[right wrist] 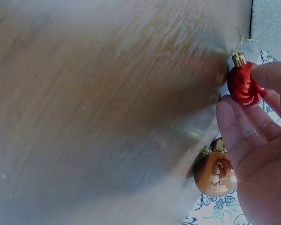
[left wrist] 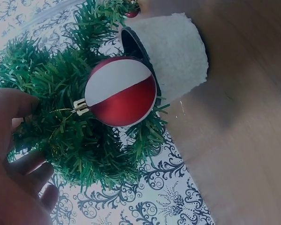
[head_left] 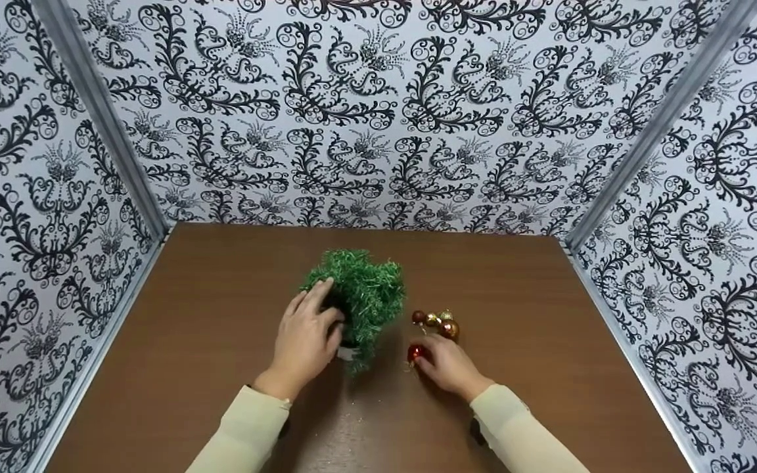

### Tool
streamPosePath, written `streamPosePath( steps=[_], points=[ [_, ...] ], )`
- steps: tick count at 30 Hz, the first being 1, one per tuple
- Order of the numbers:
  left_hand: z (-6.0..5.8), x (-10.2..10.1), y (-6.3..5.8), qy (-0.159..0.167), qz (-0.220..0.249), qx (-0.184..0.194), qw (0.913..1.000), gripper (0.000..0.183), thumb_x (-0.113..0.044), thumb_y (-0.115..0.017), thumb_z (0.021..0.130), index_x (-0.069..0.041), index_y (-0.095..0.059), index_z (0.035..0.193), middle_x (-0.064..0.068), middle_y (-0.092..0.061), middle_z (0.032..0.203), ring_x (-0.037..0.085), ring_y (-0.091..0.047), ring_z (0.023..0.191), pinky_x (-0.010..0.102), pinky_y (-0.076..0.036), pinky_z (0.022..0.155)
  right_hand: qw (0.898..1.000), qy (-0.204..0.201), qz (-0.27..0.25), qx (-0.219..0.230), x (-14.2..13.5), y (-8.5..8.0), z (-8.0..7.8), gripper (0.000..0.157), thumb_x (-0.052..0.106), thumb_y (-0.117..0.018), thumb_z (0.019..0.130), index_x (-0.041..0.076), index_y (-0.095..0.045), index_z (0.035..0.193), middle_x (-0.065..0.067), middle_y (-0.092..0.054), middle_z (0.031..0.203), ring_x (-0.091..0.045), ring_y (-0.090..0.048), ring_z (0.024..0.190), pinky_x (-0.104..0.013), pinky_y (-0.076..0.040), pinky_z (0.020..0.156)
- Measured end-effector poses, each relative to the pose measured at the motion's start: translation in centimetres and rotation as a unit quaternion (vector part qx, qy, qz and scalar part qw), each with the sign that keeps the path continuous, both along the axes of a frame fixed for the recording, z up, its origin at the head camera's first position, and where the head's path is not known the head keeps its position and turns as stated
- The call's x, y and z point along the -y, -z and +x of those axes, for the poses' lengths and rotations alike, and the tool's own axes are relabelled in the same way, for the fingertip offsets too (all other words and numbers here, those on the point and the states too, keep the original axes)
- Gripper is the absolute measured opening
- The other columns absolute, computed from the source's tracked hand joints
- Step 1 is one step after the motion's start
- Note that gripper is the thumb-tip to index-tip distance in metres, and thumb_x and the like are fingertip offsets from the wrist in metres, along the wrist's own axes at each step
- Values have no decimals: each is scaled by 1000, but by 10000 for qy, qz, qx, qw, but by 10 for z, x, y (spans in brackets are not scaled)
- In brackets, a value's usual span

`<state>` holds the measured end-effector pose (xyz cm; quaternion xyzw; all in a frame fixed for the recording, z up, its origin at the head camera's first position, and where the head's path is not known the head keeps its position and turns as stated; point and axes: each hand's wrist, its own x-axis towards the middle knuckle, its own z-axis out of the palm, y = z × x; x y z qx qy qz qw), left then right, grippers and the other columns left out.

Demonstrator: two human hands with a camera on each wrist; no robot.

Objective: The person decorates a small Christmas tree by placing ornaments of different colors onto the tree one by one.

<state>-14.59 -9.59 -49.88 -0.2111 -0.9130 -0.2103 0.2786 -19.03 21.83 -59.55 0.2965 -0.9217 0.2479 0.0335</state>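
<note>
A small artificial Christmas tree [head_left: 368, 295] stands on the brown table, with a white fuzzy base [left wrist: 178, 54]. My left hand [head_left: 306, 328] touches its left side, fingers spread loosely among the branches; in the left wrist view its thumb and fingers stay apart. A red-and-white bauble [left wrist: 122, 91] with a gold cap hangs on the tree, close to that hand. To the right of the tree, my right hand [head_left: 447, 364] pinches a small shiny red bauble [right wrist: 246, 83] between thumb and fingers. Its gold cap and thread loop point away from the palm.
Just beyond the right hand lie several small baubles: a large copper-gold one [head_left: 449, 328], a dark red one [head_left: 418, 316] and gold ones [head_left: 432, 320]. Patterned walls [head_left: 365, 131] enclose the table [head_left: 516, 282] at the back and both sides.
</note>
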Motion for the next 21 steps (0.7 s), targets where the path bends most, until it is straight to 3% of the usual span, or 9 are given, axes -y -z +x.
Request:
streamPosePath(
  steps=[9, 16, 21],
  points=[
    [0, -3, 1, 0, -72, -72, 9999, 5, -17, -72, 87, -15, -74, 91, 15, -45, 150, 32, -40, 139, 51, -31, 112, 9997, -8, -244, 56, 0, -6, 3, 30, 12, -69, 92, 6, -69, 121, -5, -66, 116, -21, -63, 105, -44, -52, 88],
    [0, -3, 0, -21, -65, -134, 9999, 5, -15, -72, 85, -15, -74, 90, 16, -46, 149, 31, -40, 139, 51, -32, 111, 9948, -172, -963, 269, 7, -29, 12, 32, 12, -70, 92, 12, -66, 123, -1, -65, 116, -14, -67, 94, -35, -56, 81],
    [1, -3, 0, 15, -90, -162, 9998, 6, -13, -72, 84, -14, -73, 89, 16, -46, 149, 31, -40, 140, 50, -32, 111, 9878, -339, -1482, 335, 13, -46, 22, 31, 10, -71, 92, 12, -65, 122, -1, -65, 112, -14, -67, 92, -37, -57, 79]
  ],
)
